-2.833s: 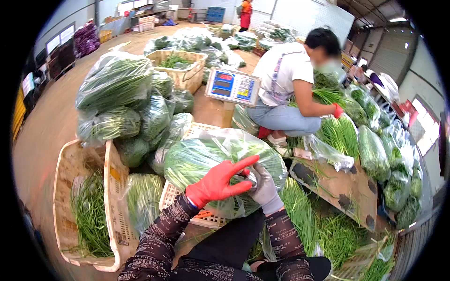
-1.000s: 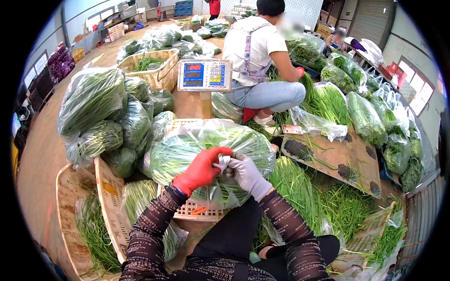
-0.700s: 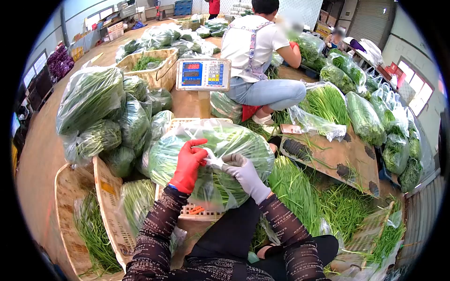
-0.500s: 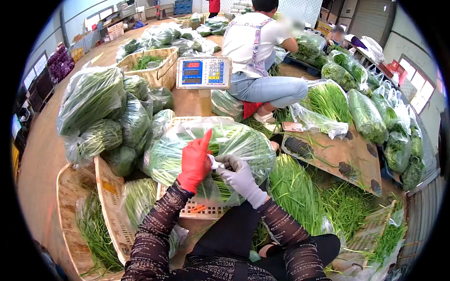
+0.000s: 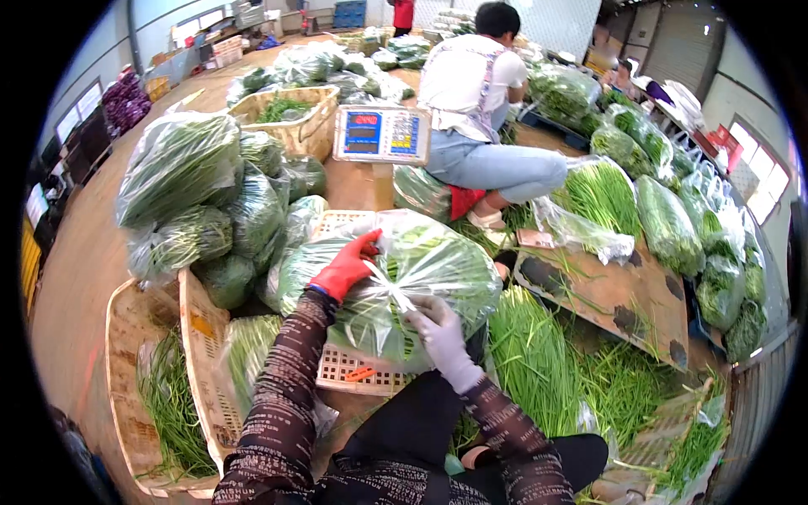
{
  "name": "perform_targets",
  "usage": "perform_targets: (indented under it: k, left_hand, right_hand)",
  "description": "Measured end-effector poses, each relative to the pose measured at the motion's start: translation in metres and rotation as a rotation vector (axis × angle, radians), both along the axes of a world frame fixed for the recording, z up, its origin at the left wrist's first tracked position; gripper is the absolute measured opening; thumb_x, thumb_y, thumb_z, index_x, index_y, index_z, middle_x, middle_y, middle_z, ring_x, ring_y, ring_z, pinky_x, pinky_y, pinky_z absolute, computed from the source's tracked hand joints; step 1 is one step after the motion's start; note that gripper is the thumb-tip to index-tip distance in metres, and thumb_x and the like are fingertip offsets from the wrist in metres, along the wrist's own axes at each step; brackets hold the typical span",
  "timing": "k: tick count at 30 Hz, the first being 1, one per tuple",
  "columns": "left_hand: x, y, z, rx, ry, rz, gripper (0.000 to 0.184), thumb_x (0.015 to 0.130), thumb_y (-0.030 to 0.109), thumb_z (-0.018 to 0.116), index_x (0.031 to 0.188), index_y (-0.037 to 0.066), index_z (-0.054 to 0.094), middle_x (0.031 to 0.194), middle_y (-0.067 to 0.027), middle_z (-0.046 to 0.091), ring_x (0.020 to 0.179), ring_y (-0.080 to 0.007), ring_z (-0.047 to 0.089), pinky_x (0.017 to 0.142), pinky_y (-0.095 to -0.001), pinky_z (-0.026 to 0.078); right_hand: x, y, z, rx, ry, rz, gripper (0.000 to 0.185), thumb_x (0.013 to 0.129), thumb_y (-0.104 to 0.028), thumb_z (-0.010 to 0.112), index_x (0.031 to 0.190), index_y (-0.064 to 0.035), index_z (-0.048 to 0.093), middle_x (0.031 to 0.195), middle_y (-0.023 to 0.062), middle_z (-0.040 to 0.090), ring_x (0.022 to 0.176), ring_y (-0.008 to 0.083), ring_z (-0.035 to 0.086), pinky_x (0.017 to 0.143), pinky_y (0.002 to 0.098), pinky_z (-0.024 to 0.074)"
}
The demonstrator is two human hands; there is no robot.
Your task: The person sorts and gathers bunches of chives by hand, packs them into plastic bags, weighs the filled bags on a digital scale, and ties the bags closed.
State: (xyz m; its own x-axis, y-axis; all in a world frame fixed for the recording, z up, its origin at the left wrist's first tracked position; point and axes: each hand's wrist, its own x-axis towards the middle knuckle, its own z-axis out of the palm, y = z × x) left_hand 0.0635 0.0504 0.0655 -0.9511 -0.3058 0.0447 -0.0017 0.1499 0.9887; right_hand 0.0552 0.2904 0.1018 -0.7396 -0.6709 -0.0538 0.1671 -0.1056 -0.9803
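A clear plastic bag (image 5: 459, 269) packed with long green stalks lies in front of me on a white plastic crate (image 5: 353, 370). Its neck is gathered into a white knot (image 5: 393, 290), with creases fanning out from it. My left hand (image 5: 343, 268), in a red glove, is at the upper left of the knot, closed on a strand of the bag's plastic. Below and right of the knot, my right hand (image 5: 438, 338) in a grey glove pinches the other twisted end. An orange-handled tool (image 5: 360, 373) lies at the crate's front.
A digital scale display (image 5: 383, 135) stands beyond the bag. Filled bags (image 5: 181, 172) are piled at left, above crates (image 5: 202, 362). Loose green stalks (image 5: 534, 362) lie at right beside a worn board (image 5: 614, 303). A co-worker (image 5: 471, 93) sits ahead.
My hands have moved apart, the left one up and left, the right one down and right. The bunched neck between them now shows as a knot flat against the bag.
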Motion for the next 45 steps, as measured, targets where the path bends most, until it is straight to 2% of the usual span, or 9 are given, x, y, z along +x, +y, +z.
perform_targets:
  k: [4,10,14,17,21,34,40,42,45]
  left_hand:
    - [0.047,-0.017,0.047,-0.024,-0.062,-0.299,0.07,0.072,0.005,0.065,0.135,0.008,0.033,0.12,-0.0082,0.046,0.1,-0.0145,0.049,0.09,-0.027,0.04]
    - [0.066,-0.006,0.075,-0.123,0.28,0.27,0.038,0.081,0.008,0.062,0.117,0.006,0.053,0.091,-0.0046,0.061,0.081,-0.0113,0.056,0.077,-0.0257,0.046]
    - [0.056,0.059,0.066,-0.949,0.417,-0.005,0.048,0.077,0.029,0.063,0.118,0.007,0.052,0.106,-0.0151,0.057,0.097,-0.0299,0.054,0.086,-0.0399,0.04]
    - [0.046,0.094,0.046,-1.231,0.323,0.123,0.046,0.071,0.03,0.064,0.107,0.004,0.053,0.078,-0.0122,0.054,0.077,-0.0302,0.053,0.069,-0.0406,0.042]
    - [0.04,0.103,0.038,-1.119,-0.04,0.12,0.04,0.068,0.032,0.068,0.098,0.008,0.056,0.076,-0.0131,0.058,0.073,-0.0323,0.058,0.063,-0.0424,0.045]
    - [0.071,0.04,0.082,-0.753,0.361,0.472,0.021,0.07,0.011,0.067,0.082,0.003,0.051,0.073,-0.0196,0.055,0.074,-0.0365,0.057,0.062,-0.0395,0.045]
    - [0.143,-0.071,0.106,0.114,0.406,0.602,0.015,0.08,0.015,0.06,0.087,0.001,0.057,0.073,-0.0095,0.059,0.068,-0.0146,0.054,0.066,-0.033,0.047]
    - [0.181,-0.088,0.109,-0.634,0.156,0.857,0.02,0.078,0.018,0.062,0.09,0.002,0.058,0.08,-0.0132,0.061,0.074,-0.0203,0.059,0.069,-0.033,0.047]
    - [0.226,-0.127,0.067,-1.064,-0.129,1.07,0.024,0.075,0.018,0.063,0.093,0.003,0.059,0.09,-0.0187,0.061,0.086,-0.0331,0.059,0.074,-0.0383,0.046]
  right_hand:
    - [-0.023,0.071,0.008,0.044,0.032,-0.18,0.041,0.083,-0.008,0.051,0.122,0.0019,0.043,0.112,0.0139,0.055,0.082,0.0154,0.059,0.07,0.0234,0.0484]
    - [-0.036,0.182,-0.029,0.255,-0.129,-0.436,0.035,0.078,-0.018,0.057,0.108,0.0005,0.053,0.091,0.0087,0.061,0.071,0.0136,0.056,0.062,0.0239,0.0458]
    - [-0.02,0.202,-0.052,0.254,-0.263,-0.329,0.029,0.079,-0.014,0.056,0.103,0.002,0.053,0.083,0.009,0.061,0.063,0.013,0.055,0.056,0.0226,0.0455]
    - [-0.017,0.204,-0.067,0.271,-0.329,-0.24,0.027,0.08,-0.01,0.054,0.105,0.0004,0.05,0.083,0.0093,0.06,0.064,0.0138,0.056,0.053,0.0232,0.0463]
    - [-0.011,0.213,-0.068,0.281,-0.269,-0.259,0.028,0.08,-0.012,0.055,0.105,0.0006,0.051,0.082,0.0089,0.06,0.062,0.0136,0.056,0.053,0.0231,0.0456]
    - [-0.017,0.244,-0.083,0.312,-0.23,-0.351,0.027,0.083,-0.012,0.053,0.107,0.0007,0.049,0.082,0.0083,0.058,0.061,0.0137,0.055,0.051,0.0218,0.0451]
    - [-0.024,0.248,-0.075,0.302,-0.252,-0.374,0.028,0.081,-0.013,0.054,0.105,0.0015,0.051,0.083,0.0103,0.06,0.063,0.0143,0.056,0.055,0.0244,0.0467]
    - [-0.027,0.248,-0.077,0.26,-0.297,-0.364,0.028,0.082,-0.012,0.053,0.106,0.0018,0.05,0.084,0.01,0.059,0.063,0.0145,0.056,0.055,0.0244,0.0464]
    - [-0.028,0.245,-0.075,0.228,-0.319,-0.349,0.028,0.083,-0.014,0.054,0.107,0.0014,0.051,0.085,0.0087,0.059,0.064,0.0131,0.055,0.056,0.0231,0.0458]
